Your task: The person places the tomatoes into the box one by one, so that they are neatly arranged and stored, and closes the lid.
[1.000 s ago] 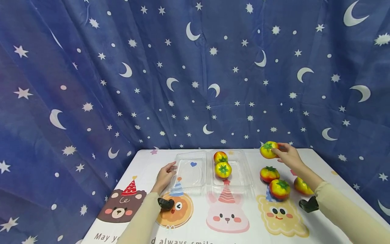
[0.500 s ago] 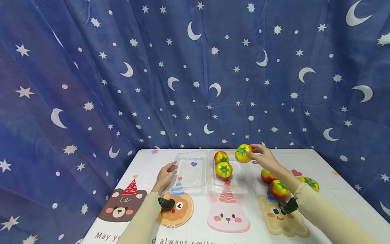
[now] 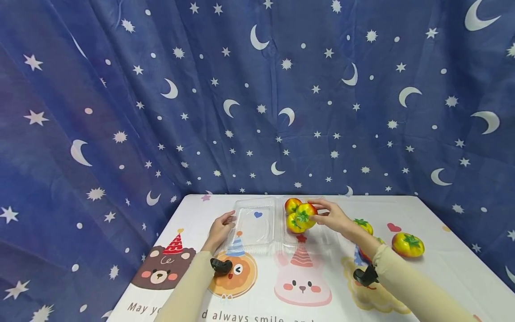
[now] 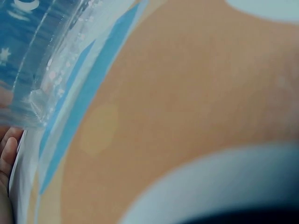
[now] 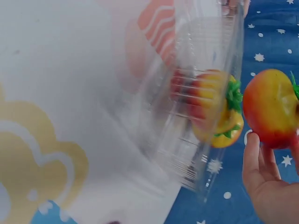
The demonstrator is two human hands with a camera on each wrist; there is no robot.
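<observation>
My right hand grips a yellow-and-red persimmon with a green calyx, thumb and fingers on its sides. It is over the right half of an open clear plastic clamshell box. Within that half lie two persimmons, one at the back and another partly hidden by the held one. In the right wrist view, the held persimmon appears apart from those seen through the clear wall. My left hand holds the outer left edge of the box; its fingers show beside a clear corner in the left wrist view.
On the table's right side lie more persimmons: one in the open, another behind my right forearm, and one mostly hidden by it. A printed white cloth covers the table. A blue star-and-moon curtain hangs behind.
My right hand has carried the persimmon leftward from the right of the table to over the box's right half, and lower. The left hand stays at the box's left edge.
</observation>
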